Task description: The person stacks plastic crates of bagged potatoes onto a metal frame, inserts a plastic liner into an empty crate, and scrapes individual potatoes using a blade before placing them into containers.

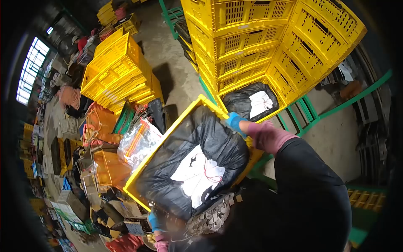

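Note:
A yellow crate [163, 152] lined with black plastic is held tilted in front of my body. On the liner lies a white sheet [198, 174] with a thin red string. My right hand [236, 123], in a blue glove, grips the crate's upper right rim. My left hand [154, 221], also blue-gloved, is at the crate's lower left corner, its fingers mostly hidden. Beyond my right hand, another yellow crate [284, 101] holds a black bag with a white sheet [260, 103].
Tall stacks of yellow crates [247, 42] stand on a green frame [308, 113]. Another crate stack [121, 71] is at upper left. A clear plastic bag [138, 143], orange sacks [110, 168] and boxes [69, 206] lie left. A person in red [82, 43] is far back.

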Available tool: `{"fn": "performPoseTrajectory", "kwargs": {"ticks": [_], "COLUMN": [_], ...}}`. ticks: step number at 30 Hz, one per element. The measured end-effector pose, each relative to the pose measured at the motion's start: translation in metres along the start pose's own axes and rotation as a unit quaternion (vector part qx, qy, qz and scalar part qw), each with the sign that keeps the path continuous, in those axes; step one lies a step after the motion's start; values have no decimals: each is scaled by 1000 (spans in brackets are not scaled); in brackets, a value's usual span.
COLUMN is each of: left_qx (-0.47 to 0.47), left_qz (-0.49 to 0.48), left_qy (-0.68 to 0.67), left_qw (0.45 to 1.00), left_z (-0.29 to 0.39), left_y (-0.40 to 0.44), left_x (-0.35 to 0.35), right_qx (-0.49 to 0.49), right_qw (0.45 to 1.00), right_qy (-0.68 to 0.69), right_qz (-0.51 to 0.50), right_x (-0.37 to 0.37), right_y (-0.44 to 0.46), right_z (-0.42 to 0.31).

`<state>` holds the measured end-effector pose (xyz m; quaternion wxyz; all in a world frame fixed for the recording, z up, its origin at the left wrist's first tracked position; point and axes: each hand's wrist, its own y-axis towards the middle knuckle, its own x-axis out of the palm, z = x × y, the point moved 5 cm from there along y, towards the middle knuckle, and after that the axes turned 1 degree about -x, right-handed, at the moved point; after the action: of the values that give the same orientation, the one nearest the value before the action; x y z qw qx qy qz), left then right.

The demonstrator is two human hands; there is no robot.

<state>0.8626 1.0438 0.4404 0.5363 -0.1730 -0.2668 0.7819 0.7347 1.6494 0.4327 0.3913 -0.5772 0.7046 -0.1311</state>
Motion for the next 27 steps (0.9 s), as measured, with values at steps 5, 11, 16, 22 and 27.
{"fn": "performPoseTrajectory", "kwargs": {"ticks": [5, 11, 16, 22, 27], "left_qx": [-103, -71, -52, -147, -289], "left_qz": [-130, -170, -282, -355, -337], "left_qy": [-98, 116, 213, 256, 217], "left_qw": [981, 976, 934, 887, 870], "left_z": [36, 87, 77, 56, 28], "left_y": [62, 120, 216, 262, 267], "left_x": [156, 349, 472, 569, 602], "right_qx": [5, 134, 51, 221, 301], "right_qw": [990, 948, 875, 798, 792], "right_qy": [101, 209, 275, 419, 382], "right_qz": [102, 197, 396, 373, 368], "right_x": [-108, -205, -241, -218, -206], "right_y": [75, 9, -11, -45, -20], "right_z": [79, 99, 197, 232, 279]}}
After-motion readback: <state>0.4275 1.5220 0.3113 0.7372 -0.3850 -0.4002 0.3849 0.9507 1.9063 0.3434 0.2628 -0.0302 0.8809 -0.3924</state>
